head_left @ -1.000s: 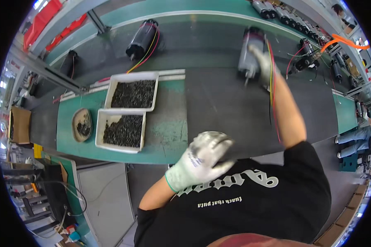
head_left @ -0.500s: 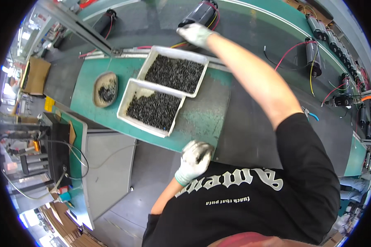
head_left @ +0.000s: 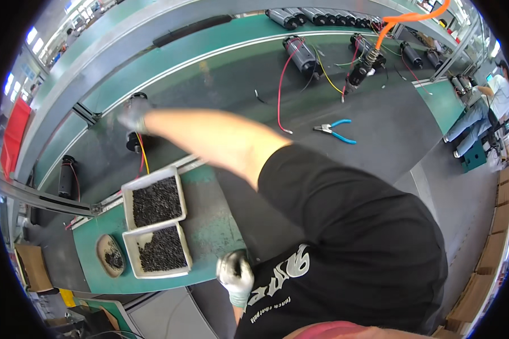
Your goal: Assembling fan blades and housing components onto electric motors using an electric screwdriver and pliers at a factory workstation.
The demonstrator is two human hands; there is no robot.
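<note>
1. The dark conveyor belt [head_left: 379, 121] carries cylindrical motors, so they lie on their sides, wires trailing.
2. The two white trays of small dark parts [head_left: 152, 200] sit beside the belt, probably to be near you.
3. Your right hand [head_left: 131, 116], gloved and blurred, reaches across to a black motor [head_left: 134, 141]; I cannot tell if it grips.
4. Your left hand [head_left: 235, 272] is closed in a loose fist at the green table edge [head_left: 206, 226], its content hidden.
</note>
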